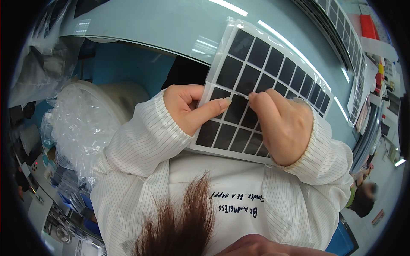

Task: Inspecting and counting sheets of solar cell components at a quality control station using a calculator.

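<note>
A white sheet with a grid of dark rectangles (pixel 250 78) lies tilted in front of my chest, its far part over the glass-topped table. Clear plastic film shows along its far and left edges. My left hand (pixel 188 106) grips the sheet's left edge, thumb flat on top and the other fingers out of sight underneath. Over the middle of the sheet, my right hand (pixel 282 123) is closed in a pinch, fingertips close to the left thumb. A small pale bit shows at those fingertips, too small to name.
The glass-topped table (pixel 141 26) spans the far side, with a dark rail and more gridded sheets (pixel 337 19) at far right. To my left stands a round pale bin (pixel 112 100) with crumpled clear plastic (pixel 81 128). Another person (pixel 363 198) is at far right.
</note>
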Demonstrator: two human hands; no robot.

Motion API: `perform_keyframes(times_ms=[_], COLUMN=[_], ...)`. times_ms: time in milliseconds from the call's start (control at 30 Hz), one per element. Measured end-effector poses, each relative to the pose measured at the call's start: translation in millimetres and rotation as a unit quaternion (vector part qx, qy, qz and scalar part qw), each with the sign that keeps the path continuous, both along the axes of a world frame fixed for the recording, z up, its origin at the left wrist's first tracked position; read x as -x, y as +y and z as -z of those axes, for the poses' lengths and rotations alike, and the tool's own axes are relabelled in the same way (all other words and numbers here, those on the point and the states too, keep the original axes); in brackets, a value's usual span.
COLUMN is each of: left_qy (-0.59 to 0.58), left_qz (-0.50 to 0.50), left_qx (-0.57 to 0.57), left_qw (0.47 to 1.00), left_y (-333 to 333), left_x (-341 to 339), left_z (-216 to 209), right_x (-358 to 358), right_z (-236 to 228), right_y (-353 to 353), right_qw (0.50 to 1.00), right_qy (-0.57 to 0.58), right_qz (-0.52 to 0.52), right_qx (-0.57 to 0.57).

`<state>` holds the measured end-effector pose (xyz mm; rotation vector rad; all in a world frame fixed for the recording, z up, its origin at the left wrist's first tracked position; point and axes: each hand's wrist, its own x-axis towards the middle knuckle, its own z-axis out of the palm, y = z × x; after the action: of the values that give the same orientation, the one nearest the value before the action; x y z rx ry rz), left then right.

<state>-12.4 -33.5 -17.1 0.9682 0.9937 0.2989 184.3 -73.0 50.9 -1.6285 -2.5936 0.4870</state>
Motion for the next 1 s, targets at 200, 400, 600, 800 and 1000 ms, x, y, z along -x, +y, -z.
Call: perform_keyframes(times_ms=[200, 400, 600, 800, 1000], left_qy=[0.015, 0.041, 0.035, 0.022, 0.008], left_qz=[0.009, 0.019, 0.006, 0.001, -0.001], left_qx=[-0.012, -0.025, -0.036, -0.024, -0.041], left_qw=[1.0, 0.999, 0.999, 0.999, 0.999], left_y=[0, 2, 1, 1, 1], left_x=[0, 0, -3, 3, 1], left_z=[-1, -4, -5, 0, -3], right_x=[-26, -45, -58, -70, -95], right_z=[-7, -8, -10, -12, -19], right_y=[-20, -38, -51, -62, -84], right_qw=[0.999, 0.996, 0.993, 0.989, 0.978], right_qy=[-0.016, -0.037, -0.063, -0.086, -0.128], right_qz=[0.032, 0.074, 0.102, 0.118, 0.162], right_qx=[0.022, 0.014, 0.019, 0.026, 0.027])
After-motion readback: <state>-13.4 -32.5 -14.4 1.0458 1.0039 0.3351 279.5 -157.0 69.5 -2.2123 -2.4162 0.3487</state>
